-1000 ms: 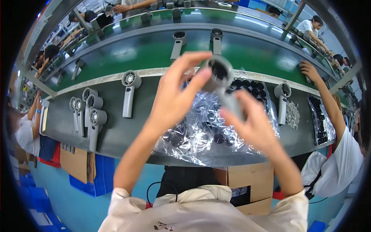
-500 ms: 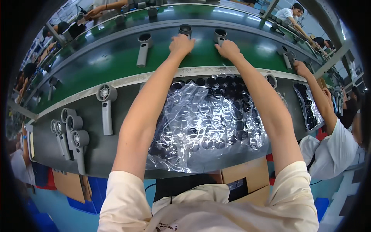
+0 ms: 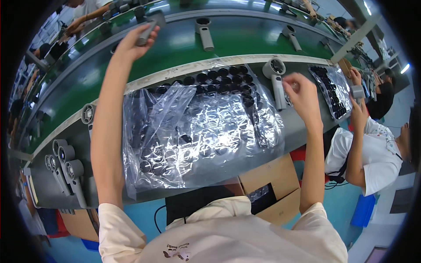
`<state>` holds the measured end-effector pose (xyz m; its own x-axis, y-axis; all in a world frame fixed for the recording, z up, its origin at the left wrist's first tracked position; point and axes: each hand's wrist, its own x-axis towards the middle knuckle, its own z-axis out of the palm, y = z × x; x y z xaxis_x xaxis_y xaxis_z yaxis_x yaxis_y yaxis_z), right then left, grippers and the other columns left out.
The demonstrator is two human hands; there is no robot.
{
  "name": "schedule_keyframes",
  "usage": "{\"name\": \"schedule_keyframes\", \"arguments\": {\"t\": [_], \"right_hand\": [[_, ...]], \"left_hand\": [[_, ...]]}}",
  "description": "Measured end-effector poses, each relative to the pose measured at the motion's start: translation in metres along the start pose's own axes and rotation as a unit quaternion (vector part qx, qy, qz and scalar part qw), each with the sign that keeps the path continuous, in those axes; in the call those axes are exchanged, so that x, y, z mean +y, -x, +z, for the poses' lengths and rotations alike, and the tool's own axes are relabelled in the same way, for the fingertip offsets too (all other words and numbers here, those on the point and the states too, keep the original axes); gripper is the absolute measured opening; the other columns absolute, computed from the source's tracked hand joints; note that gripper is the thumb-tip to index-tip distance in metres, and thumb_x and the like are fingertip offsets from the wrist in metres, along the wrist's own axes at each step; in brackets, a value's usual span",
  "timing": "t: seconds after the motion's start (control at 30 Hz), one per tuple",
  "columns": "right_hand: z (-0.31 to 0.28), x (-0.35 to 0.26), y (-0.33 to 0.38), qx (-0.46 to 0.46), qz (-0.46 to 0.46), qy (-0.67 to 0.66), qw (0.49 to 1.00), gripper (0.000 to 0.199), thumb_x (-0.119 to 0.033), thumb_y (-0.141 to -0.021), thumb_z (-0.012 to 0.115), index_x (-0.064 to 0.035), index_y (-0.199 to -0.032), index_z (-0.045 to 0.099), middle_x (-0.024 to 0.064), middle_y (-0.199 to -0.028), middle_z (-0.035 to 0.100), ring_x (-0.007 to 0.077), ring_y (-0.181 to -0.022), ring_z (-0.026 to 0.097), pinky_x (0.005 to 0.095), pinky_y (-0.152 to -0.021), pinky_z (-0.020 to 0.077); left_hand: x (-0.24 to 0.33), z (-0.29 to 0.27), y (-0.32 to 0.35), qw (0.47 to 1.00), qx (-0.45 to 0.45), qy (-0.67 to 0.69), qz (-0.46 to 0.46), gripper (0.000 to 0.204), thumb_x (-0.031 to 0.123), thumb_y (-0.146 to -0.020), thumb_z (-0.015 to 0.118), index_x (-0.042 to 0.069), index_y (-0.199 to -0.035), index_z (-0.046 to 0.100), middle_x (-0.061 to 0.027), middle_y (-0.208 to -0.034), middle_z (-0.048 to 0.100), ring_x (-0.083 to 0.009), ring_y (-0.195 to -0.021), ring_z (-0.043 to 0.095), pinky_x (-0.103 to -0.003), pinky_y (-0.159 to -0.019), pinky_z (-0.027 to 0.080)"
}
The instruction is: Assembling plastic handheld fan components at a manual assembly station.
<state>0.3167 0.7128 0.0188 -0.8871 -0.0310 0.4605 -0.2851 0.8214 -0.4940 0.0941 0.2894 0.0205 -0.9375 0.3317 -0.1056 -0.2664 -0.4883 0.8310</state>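
1. Nearest me, below the tabletop and closer in than my right grip, sits an open cardboard box (image 3: 283,173).
2. On the gray tabletop (image 3: 293,139), nearer than my left grip and off to its left, a cluster of fans (image 3: 78,188) lies close together.
3. Between my two grips, on the near side, a clear plastic sheet (image 3: 215,162) partly covers rows of black caps (image 3: 226,81).
4. My right grip (image 3: 303,94) is curled just beside a gray fan (image 3: 278,85); I can't tell whether its fingertips meet or touch the handle.
5. Right of that grip lies a smaller pack of black caps (image 3: 326,90), and beyond it a co-worker's hands hold a gray piece (image 3: 358,91).
6. My left grip (image 3: 134,44), reaching farthest, is clamped around a handheld fan (image 3: 155,22), its head blurred, above the green belt (image 3: 245,41).
7. Right of the left grip, two more fans (image 3: 206,39) rest on the belt, well apart.
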Motion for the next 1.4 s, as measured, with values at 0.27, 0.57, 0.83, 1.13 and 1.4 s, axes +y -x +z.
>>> {"name": "schedule_keyframes", "arguments": {"t": [0.27,0.57,0.83,1.13,1.4], "right_hand": [[0.02,0.07,0.049,0.043,0.049,0.073,0.995,0.018,-0.004,-0.075,0.068,0.0013,-0.091,0.065,0.0124,-0.08,0.06,0.0213,-0.063,0.057,0.0317,-0.061,0.0468],[0.017,0.065,0.044,0.055,0.063,0.108,0.991,0.01,-0.005,-0.076,0.066,0.0015,-0.084,0.064,0.0144,-0.075,0.06,0.0278,-0.067,0.059,0.0341,-0.063,0.0463],[0.017,0.06,0.04,0.081,0.053,0.042,0.994,0.008,-0.005,-0.079,0.066,0.0012,-0.083,0.063,0.0086,-0.068,0.061,0.0135,-0.055,0.053,0.0275,-0.054,0.0431],[0.008,0.064,0.044,0.057,0.188,-0.105,0.975,0.011,-0.004,-0.081,0.065,0.0027,-0.089,0.062,0.0069,-0.076,0.065,0.0091,-0.063,0.059,0.0225,-0.057,0.0475],[0.008,0.002,0.047,0.053,0.159,-0.272,0.948,0.015,0.0,-0.082,0.064,0.0039,-0.097,0.064,0.0057,-0.088,0.063,0.0099,-0.078,0.059,0.0222,-0.07,0.0469]], "left_hand": [[0.012,0.115,0.158,0.992,-0.088,0.075,0.057,0.025,0.007,-0.089,0.053,-0.008,-0.107,0.045,-0.0112,-0.098,0.054,-0.0125,-0.072,0.052,-0.024,-0.057,0.042],[-0.089,0.161,0.298,0.993,0.035,0.007,0.115,0.031,0.013,-0.079,0.06,-0.005,-0.097,0.041,-0.0101,-0.061,0.045,-0.013,-0.043,0.045,-0.025,-0.035,0.038],[-0.16,0.151,0.313,0.979,0.132,0.137,0.071,0.042,0.006,-0.081,0.055,0.001,-0.118,0.035,-0.0112,-0.066,0.046,-0.0141,-0.045,0.044,-0.026,-0.037,0.036],[-0.171,0.149,0.305,0.984,0.158,0.065,0.051,0.046,-0.005,-0.077,0.059,0.003,-0.116,0.036,-0.0109,-0.074,0.051,-0.0149,-0.055,0.051,-0.027,-0.048,0.043],[-0.178,0.155,0.304,0.989,0.136,0.04,0.049,0.045,-0.008,-0.078,0.061,0.006,-0.11,0.033,-0.0108,-0.078,0.055,-0.012,-0.061,0.052,-0.024,-0.052,0.043]]}}
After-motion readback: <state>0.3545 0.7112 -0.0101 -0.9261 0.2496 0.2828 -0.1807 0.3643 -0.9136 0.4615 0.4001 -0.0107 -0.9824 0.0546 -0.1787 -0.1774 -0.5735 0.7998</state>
